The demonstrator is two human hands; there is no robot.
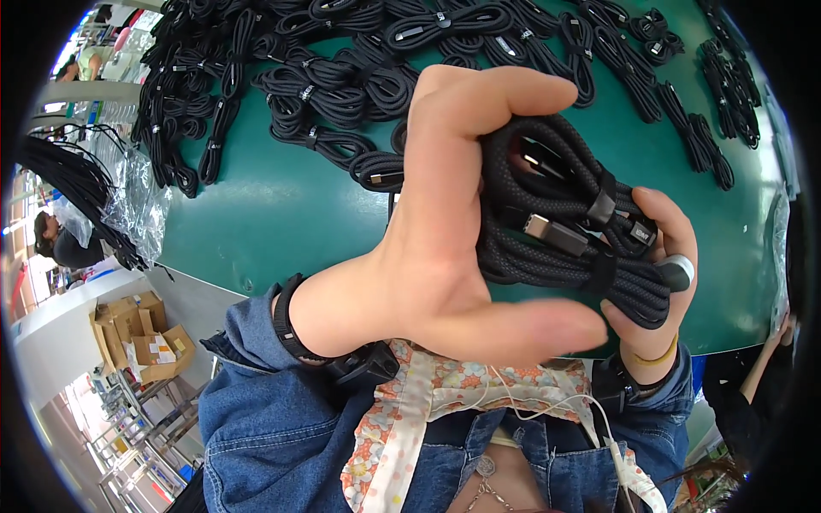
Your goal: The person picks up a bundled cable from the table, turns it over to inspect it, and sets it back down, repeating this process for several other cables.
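Observation:
Two coiled black braided cables (pixel 547 261), each bound with a black strap, are held up together in front of me. A metal USB-C plug (pixel 537 226) points left from the coils, and another plug tip shows inside the upper loop. My right hand (pixel 671 244) grips their right end between fingers and thumb; a pale grey rounded piece (pixel 680 272) sits at its fingers. Around the left end curves my left hand (pixel 440 214), its thumb and forefinger spread wide above and below the coils. Whether its palm touches them I cannot tell.
Many similar coiled black cables (pixel 342 85) cover the far part of the green table (pixel 282 222). At the left hang loose black cables (pixel 73 184) beside clear plastic bags (pixel 141 197). Cardboard boxes (pixel 141 333) stand beyond. Other people are at both sides.

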